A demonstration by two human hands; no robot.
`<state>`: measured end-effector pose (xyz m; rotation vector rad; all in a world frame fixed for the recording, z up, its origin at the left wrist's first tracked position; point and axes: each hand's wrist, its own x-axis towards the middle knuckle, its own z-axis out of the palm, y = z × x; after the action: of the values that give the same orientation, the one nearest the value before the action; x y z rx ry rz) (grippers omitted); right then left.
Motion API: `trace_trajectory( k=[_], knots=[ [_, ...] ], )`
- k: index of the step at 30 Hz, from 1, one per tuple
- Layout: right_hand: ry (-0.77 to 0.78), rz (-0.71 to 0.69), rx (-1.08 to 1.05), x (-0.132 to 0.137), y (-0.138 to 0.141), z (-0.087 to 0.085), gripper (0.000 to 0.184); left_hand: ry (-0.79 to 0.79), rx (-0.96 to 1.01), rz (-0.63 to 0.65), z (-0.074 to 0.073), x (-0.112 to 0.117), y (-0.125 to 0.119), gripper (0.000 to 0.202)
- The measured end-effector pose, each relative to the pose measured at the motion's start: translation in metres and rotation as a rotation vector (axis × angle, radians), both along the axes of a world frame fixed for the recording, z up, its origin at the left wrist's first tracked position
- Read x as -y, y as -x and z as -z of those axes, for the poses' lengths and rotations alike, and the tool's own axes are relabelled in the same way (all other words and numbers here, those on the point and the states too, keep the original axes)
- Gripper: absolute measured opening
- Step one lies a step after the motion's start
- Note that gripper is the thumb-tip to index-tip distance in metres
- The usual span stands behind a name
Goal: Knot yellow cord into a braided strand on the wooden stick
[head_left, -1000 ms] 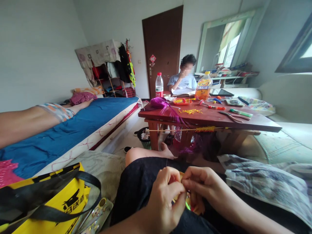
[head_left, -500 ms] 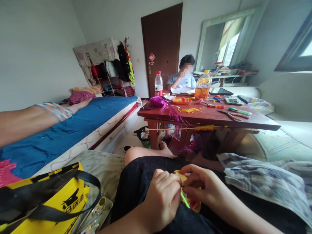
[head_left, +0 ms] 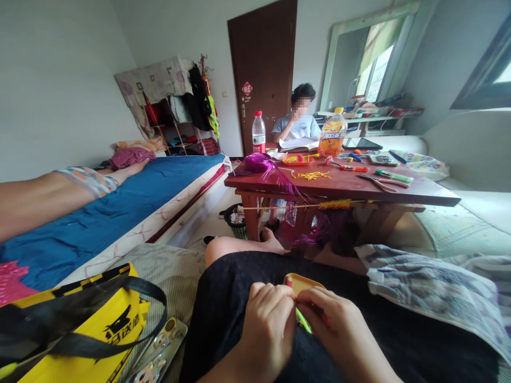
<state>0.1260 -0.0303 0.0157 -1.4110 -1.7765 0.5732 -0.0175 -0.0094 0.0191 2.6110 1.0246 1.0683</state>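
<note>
Both hands meet low in my lap over black cloth. My left hand (head_left: 266, 325) is curled into a loose fist, its fingertips pinched against those of my right hand (head_left: 334, 329). Between them shows a thin green strip (head_left: 303, 321), and what else they pinch is too small to name. A small yellow tray (head_left: 300, 283) lies on my lap just beyond the fingers. My right hand's fingers are closed too, thumb against forefinger.
A low red table (head_left: 339, 186) ahead bears a purple tassel (head_left: 261, 165), two bottles, scissors (head_left: 381, 182) and small tools. A person sits behind it. Someone lies on the blue bed (head_left: 120, 207) at left. A yellow bag (head_left: 91, 330) sits beside my left leg.
Both hands have sunk lower in my lap and drawn nearer to me, still pinched together. The yellow tray now shows beyond the fingers. The view has tilted slightly upward.
</note>
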Motion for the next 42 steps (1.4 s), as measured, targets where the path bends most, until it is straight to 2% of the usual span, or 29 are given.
trace_trajectory(
  k=[3,5,8,10,13,16,19,22,25,27,30,35,42],
  knots=[
    [0.159,-0.060,-0.161,0.006,-0.005,0.007,0.021,0.199,0.029,-0.045,-0.003,0.003,0.004,0.009],
    [0.268,-0.088,-0.277,0.009,-0.007,0.011,0.023,0.253,0.028,-0.087,-0.005,0.006,0.009,0.009],
    [0.373,-0.109,-0.440,0.013,-0.006,0.018,0.027,0.224,0.014,-0.061,-0.006,0.010,0.012,0.023],
    [0.386,-0.116,-0.503,0.014,-0.003,0.022,0.028,0.168,0.027,-0.011,-0.005,0.012,0.011,0.021],
    [0.388,-0.130,-0.517,0.016,-0.001,0.025,0.028,0.113,0.058,0.001,-0.003,0.013,0.007,0.015],
    [0.382,-0.134,-0.480,0.018,0.000,0.026,0.027,0.145,0.063,-0.030,-0.002,0.012,0.005,0.014],
    [0.266,-0.106,-0.380,0.021,0.000,0.026,0.024,0.273,0.075,-0.085,-0.001,0.013,0.005,0.011],
    [0.055,-0.086,-0.203,0.024,0.002,0.029,0.016,0.509,0.153,-0.139,-0.001,0.014,0.005,0.011],
    [-0.170,-0.044,-0.053,0.023,0.003,0.033,0.010,0.715,0.250,-0.128,0.000,0.014,0.005,0.013],
    [-0.270,-0.024,0.016,0.022,0.003,0.035,0.009,0.739,0.261,-0.112,0.000,0.015,0.006,0.010],
    [-0.351,-0.007,0.097,0.021,0.003,0.036,0.009,0.693,0.227,-0.135,0.000,0.017,0.005,0.005],
    [-0.481,0.060,0.141,0.019,0.006,0.030,0.017,0.687,0.210,-0.166,0.002,0.017,0.004,0.007],
    [-0.592,0.110,0.216,0.018,0.010,0.024,0.025,0.856,0.332,-0.162,0.004,0.016,0.003,0.006]
  ],
)
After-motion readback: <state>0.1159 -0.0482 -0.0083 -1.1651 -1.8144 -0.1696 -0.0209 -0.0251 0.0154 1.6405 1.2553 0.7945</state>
